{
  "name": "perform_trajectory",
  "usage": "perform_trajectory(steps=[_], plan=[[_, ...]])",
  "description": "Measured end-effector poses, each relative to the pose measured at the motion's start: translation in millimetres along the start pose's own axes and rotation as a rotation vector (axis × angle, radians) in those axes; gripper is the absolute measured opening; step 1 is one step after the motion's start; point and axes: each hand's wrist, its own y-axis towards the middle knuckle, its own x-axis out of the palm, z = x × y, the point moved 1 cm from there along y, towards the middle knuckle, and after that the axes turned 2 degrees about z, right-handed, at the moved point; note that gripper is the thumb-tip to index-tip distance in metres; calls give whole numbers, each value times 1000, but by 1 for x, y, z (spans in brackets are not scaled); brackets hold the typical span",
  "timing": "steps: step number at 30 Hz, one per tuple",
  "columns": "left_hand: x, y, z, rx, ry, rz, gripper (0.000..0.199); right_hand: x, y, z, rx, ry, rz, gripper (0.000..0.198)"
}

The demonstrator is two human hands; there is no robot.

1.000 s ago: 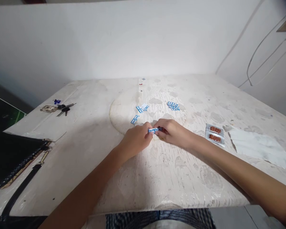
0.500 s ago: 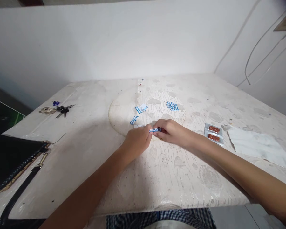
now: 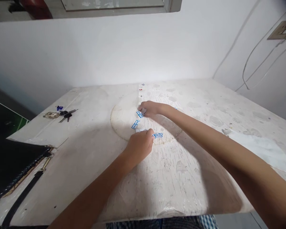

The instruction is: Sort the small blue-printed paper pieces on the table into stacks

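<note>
Now sorting small blue-and-white paper slips at the middle of the frame.

Left hand (image 3: 140, 144) is pinching closed on one slip (image 3: 158, 135) just right of its fingertips, while the right hand (image 3: 149, 108) is reaching up-frame, fingers curled onto the loose slips (image 3: 139, 114); whether it is gripping any I cannot tell. Picking one up cleanly probably calls for a light fingertip pinch. Keys (image 3: 62, 113) are lying at left on the table (image 3: 181, 178).

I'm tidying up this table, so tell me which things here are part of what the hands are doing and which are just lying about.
In use:
- left hand, holding a blue-and-white slip
- right hand, on the slips further back
- loose slip between them

Lying about:
- keys
- black bag with strap
- white sheet
- wall cables
</note>
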Motion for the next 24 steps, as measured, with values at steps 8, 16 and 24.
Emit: perform_trajectory(steps=[8, 16, 24], plan=[[0, 0, -1, 8, -12, 8, 19, -5, 1, 8, 108, 46, -16, 16], [-1, 1, -2, -10, -21, 15, 19, -17, -41, 13, 147, 239, 64, 12], [-6, 4, -6, -68, -155, 11, 17, -1, -121, -8, 264, 861, 343, 13]])
